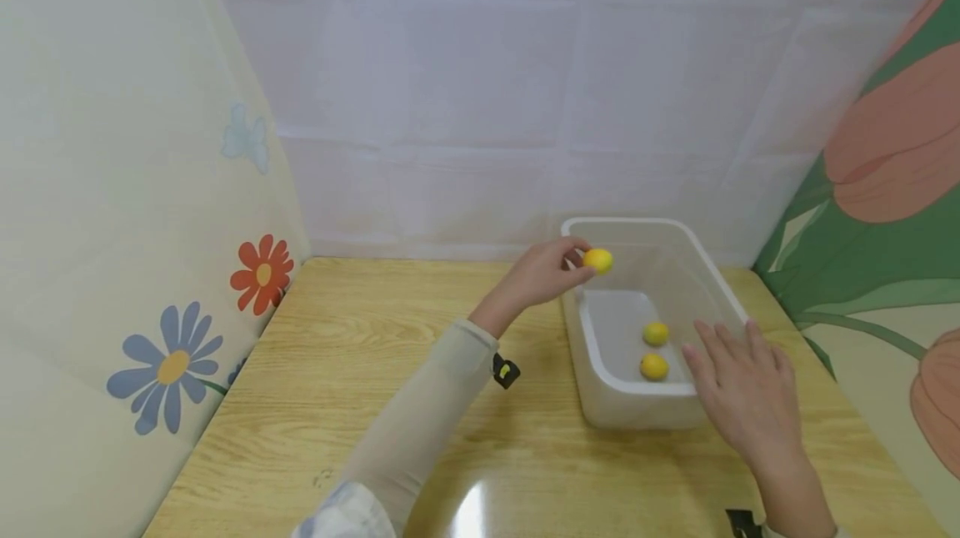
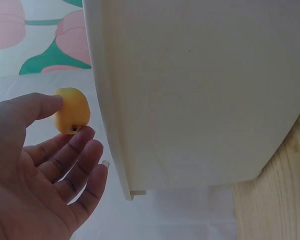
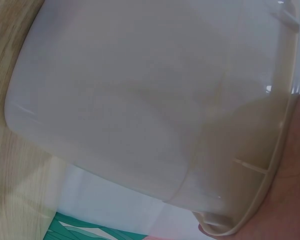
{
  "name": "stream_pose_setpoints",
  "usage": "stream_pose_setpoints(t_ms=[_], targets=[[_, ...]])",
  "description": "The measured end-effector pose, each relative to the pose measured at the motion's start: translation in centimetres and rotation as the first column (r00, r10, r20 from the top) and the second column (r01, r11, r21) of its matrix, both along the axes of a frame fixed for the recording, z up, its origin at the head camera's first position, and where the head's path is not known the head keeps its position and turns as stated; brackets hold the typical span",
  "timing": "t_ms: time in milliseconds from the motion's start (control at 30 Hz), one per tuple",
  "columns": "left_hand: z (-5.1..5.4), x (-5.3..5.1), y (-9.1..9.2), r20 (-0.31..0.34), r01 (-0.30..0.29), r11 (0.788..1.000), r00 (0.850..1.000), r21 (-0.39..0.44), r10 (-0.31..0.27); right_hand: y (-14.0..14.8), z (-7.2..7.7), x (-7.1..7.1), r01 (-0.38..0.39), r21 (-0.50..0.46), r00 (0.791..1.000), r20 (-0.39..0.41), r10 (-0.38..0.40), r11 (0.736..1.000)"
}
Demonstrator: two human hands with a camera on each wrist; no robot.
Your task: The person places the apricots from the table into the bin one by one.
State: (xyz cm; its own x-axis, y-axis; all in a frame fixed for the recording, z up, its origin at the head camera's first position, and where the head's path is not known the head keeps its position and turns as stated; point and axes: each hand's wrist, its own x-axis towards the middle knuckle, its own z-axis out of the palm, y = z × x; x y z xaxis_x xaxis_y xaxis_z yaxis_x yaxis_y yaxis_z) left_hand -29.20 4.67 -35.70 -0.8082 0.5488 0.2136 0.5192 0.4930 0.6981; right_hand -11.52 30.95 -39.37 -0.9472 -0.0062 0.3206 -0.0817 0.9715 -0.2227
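My left hand [image 1: 553, 271] pinches a small yellow lemon [image 1: 598, 261] between thumb and fingers, above the left rim of a white plastic bin [image 1: 588, 354]. In the left wrist view the lemon [image 2: 71, 111] is beside the bin's rim, with the thumb on one side and fingertips under it. Two more lemons, one farther back [image 1: 656, 334] and one nearer [image 1: 654, 367], lie on the bin's floor. My right hand [image 1: 750, 392] rests on the bin's near right corner with its fingers extended. The right wrist view shows mostly the bin's outer wall [image 3: 130, 100].
The bin stands on a wood-grain table [image 1: 390, 338], towards its right side. A white cloth [image 1: 450, 104] hangs behind the table. Flower-printed sheets hang at the left [image 1: 150, 229] and right [image 1: 862, 271].
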Motion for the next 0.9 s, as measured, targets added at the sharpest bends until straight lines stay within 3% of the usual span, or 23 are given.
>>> stream_pose_setpoints(t_ms=[367, 633, 900], targets=[[0.4, -0.1, 0.9, 0.051, -0.108, 0.993, 0.993, -0.039, 0.110, -0.2, 0.0, -0.2, -0.012, -0.004, 1.000, 0.006, 0.012, 1.000], [0.9, 0.4, 0.3, 0.055, -0.111, 0.994, 0.992, -0.018, 0.111, -0.2, -0.2, -0.4, -0.022, -0.011, 1.000, -0.009, 0.022, 1.000], [0.9, 0.4, -0.9, 0.015, -0.097, 0.995, 0.995, 0.011, 0.097, 0.1, -0.1, -0.8, -0.024, -0.020, 1.000, -0.017, 0.024, 0.999]])
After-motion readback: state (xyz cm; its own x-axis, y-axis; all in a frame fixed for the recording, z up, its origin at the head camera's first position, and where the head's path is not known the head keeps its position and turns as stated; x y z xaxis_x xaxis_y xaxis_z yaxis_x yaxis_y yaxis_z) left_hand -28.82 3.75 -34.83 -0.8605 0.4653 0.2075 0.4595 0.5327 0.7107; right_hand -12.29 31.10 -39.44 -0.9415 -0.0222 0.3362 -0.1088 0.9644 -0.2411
